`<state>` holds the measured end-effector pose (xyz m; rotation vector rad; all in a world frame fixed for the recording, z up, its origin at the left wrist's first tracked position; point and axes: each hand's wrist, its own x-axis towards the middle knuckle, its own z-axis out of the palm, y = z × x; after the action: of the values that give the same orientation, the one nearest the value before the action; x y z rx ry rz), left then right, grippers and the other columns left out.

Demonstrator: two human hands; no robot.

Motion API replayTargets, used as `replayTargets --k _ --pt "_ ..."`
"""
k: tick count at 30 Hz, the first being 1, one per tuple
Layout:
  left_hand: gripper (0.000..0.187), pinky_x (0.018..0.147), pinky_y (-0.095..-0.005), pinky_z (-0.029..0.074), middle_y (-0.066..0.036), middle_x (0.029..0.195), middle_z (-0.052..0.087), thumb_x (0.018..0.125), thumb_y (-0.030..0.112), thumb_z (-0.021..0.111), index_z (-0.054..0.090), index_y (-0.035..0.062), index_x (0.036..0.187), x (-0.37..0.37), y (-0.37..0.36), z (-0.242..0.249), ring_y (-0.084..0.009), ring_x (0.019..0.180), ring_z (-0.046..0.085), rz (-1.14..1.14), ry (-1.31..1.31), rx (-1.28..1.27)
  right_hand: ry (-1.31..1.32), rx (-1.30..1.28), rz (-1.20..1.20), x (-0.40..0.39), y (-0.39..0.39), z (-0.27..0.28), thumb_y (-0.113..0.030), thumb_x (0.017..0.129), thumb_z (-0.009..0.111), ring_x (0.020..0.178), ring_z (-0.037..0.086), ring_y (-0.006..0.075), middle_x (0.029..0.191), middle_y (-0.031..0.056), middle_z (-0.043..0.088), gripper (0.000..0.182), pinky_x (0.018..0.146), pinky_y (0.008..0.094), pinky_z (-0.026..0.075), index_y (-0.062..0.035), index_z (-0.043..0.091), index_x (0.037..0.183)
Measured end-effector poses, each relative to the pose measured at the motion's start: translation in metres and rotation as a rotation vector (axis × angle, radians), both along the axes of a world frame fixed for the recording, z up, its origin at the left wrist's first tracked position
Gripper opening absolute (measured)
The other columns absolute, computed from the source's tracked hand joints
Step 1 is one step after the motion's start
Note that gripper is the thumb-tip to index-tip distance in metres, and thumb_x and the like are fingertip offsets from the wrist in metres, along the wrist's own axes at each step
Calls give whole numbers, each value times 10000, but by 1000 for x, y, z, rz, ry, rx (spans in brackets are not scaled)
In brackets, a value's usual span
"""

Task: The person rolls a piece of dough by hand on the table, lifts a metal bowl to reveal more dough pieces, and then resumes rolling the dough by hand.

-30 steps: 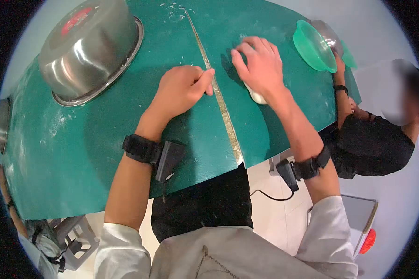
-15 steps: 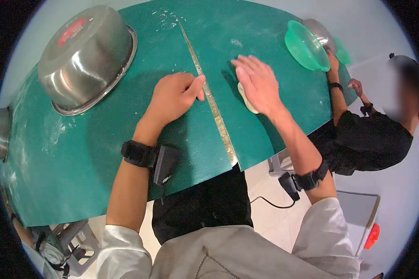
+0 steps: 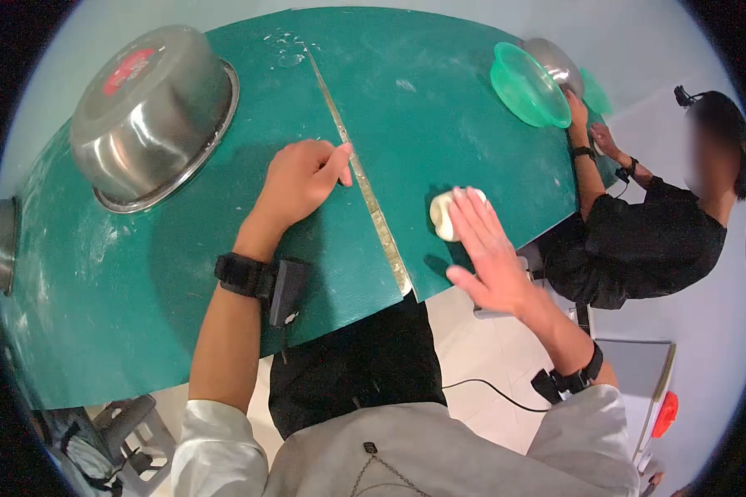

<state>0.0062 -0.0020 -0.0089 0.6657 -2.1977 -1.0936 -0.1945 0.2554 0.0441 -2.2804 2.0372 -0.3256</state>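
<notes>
A small pale lump of dough (image 3: 444,217) lies on the green tabletop, right of the gap strip. My right hand (image 3: 491,257) is open, its outstretched fingertips resting over the right side of the lump, with the thumb held apart. Part of the dough is hidden under those fingers. On the left of the strip, my left hand (image 3: 301,184) rests on the table in a loose fist, thumb toward the strip. Nothing shows in it.
An upturned steel basin (image 3: 145,124) stands at the left of the green table (image 3: 282,248). A worn metallic strip (image 3: 365,195) crosses the table. At the right, a co-worker (image 3: 655,240) works beside a green bowl (image 3: 529,87) and a steel bowl (image 3: 555,62).
My right hand has moved back toward me and turned, its fingers now reaching forward-left over the dough. The dough sits nearer the table's front edge and shows more. My left hand has hardly moved.
</notes>
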Motion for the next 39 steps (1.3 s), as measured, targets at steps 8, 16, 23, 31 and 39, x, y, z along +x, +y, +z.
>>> replayTargets --k 8,16,23,31,39 --pt "450 600 -378 413 -110 660 586 1027 348 540 706 68 716 1 1 0 -241 627 572 -31 27 -9 55 70 -27 3 -30 -3 -483 959 545 1514 177 456 1628 281 198 857 1218 574 138 66 247 1546" --pt "462 667 -362 451 -111 697 614 1038 352 525 710 70 722 -1 1 3 -248 685 598 -13 -55 -29 138 -57 -90 -13 -99 -17 -495 982 527 1504 253 386 1602 221 312 760 1214 555 183 25 356 1510" --pt "450 671 -359 451 -97 701 617 1037 340 531 706 71 722 1 0 1 -237 686 594 -24 -28 -46 194 -182 -243 -34 -167 -32 -599 999 409 1468 333 385 1571 218 381 732 1198 550 228 -87 405 1523" --pt "480 689 -423 463 -107 643 602 1004 404 525 715 95 690 -1 2 3 -295 695 607 7 -54 24 125 -329 -399 -49 -210 -41 -603 996 405 1447 365 375 1551 195 422 714 1195 535 232 -100 444 1502" --pt "438 621 -357 431 -96 663 605 1019 340 557 708 74 705 -1 1 0 -219 632 576 -4 -17 -17 163 -174 166 -47 -146 -14 -423 945 606 1231 566 334 1340 114 584 383 1041 472 448 -168 668 1224"
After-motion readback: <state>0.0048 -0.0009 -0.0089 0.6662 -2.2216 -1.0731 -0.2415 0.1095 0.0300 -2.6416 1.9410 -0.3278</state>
